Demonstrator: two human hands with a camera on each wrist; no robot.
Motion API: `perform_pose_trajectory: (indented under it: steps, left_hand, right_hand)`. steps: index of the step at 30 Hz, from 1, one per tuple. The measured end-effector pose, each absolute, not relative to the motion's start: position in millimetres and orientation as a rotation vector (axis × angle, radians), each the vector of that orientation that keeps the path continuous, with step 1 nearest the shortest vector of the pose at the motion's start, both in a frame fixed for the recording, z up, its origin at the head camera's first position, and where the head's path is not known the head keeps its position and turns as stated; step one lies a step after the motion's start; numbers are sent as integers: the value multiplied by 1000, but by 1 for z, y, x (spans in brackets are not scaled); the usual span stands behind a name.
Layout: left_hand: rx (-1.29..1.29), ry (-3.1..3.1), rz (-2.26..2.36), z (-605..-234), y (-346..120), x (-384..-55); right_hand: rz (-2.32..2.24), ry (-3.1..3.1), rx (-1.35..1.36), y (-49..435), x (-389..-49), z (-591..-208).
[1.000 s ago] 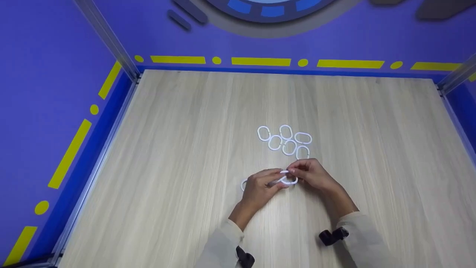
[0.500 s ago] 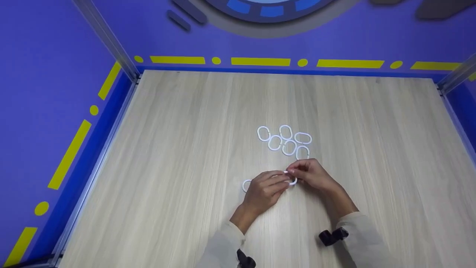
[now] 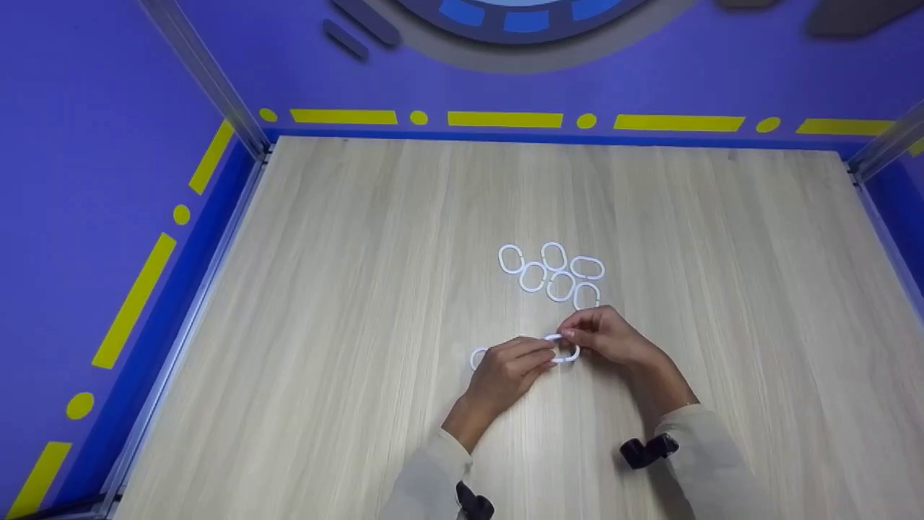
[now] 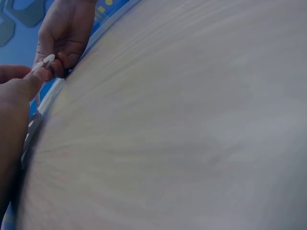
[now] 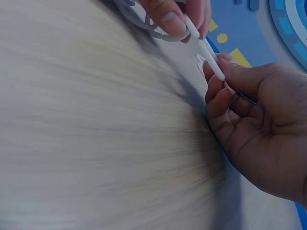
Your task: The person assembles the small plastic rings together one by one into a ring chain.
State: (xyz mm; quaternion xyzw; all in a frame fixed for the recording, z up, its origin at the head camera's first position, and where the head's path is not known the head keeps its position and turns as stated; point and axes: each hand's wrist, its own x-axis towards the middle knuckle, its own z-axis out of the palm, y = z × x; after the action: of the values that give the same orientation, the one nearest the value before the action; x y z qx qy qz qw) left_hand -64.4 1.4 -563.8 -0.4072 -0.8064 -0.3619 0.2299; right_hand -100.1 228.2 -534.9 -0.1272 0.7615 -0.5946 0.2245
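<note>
White oval plastic curtain rings, each with a small gap, are the things being handled. Between the hands one such ring (image 3: pixel 575 352) is held just off the wooden table. My right hand (image 3: pixel 608 336) pinches its far right part between thumb and index finger. Fingers of my left hand (image 3: pixel 505 372) grip its left side. In the right wrist view another curtain ring (image 5: pixel 170 38) trails from the left fingertips, with more links behind it; whether it is hooked through the held ring is hidden by the fingers. Part of a curtain ring (image 3: pixel 473 360) shows left of the left hand.
Several loose curtain rings (image 3: pixel 533 277) lie flat in a cluster beyond the hands; the nearest ring (image 3: pixel 587 295) is close to the right knuckles. Blue panels (image 3: pixel 505 87) with yellow marks border the table (image 3: pixel 346 289) at the back and sides.
My left fingers first closed over the ring, covering much of it, then drew back slightly, so more of it shows. The right hand has barely moved; the loose rings lie as before.
</note>
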Motion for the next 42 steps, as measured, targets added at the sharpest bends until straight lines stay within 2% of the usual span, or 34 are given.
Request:
perform_pose_trajectory:
  steps: [5,9,16,31,42]
  left_hand:
    - [-1090,-2198,-1051,-566,1,-65]
    - [-1005,-2203,-1180,-566,0,-66]
    - [-863,-2249,-1405,-564,-1,-66]
    - [-798,-2369,-1541,-563,-9,-72]
    - [-801,-2369,-1515,-562,-10,-73]
  right_hand:
    - [-1633,2123,-295,225,-99,-533]
    - [-1687,2217,-152,224,-96,-534]
    - [-1560,2690,92,237,-95,-535]
    - [-997,2934,109,235,-108,-533]
    - [-852,2877,67,238,-112,-520]
